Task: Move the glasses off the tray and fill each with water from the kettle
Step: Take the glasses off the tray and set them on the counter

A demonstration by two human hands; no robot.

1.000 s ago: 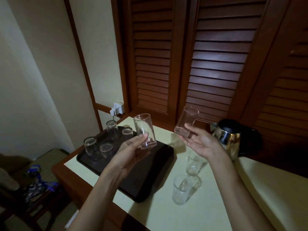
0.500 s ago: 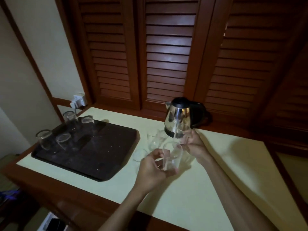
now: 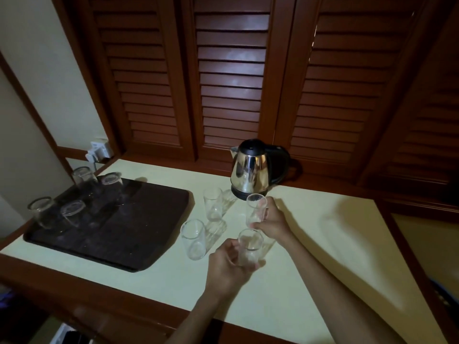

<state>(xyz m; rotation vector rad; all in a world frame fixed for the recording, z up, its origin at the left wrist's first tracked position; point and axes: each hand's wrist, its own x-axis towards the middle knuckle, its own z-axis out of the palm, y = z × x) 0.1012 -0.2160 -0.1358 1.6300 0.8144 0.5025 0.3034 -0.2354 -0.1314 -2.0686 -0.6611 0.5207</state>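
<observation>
A dark tray [image 3: 129,234] lies on the left of the pale counter, with several upside-down glasses [image 3: 74,212] at its far left corner. Two upright glasses stand on the counter to the tray's right: one [image 3: 212,203] near the kettle, one [image 3: 193,239] closer to me. My left hand [image 3: 227,269] is shut on an upright glass [image 3: 249,247] resting low on the counter. Just behind it, my right hand [image 3: 272,223] grips another upright glass [image 3: 255,209]. The steel kettle [image 3: 249,168] with a black lid and handle stands at the back.
Brown louvred doors rise right behind the counter [image 3: 323,244]. A white plug and socket [image 3: 99,151] sit on the wall at the back left. The counter has a wooden rim along its front and right edges.
Both hands carried their glasses from above the tray to the right and lowered them onto the counter in front of the kettle. The view turned right.
</observation>
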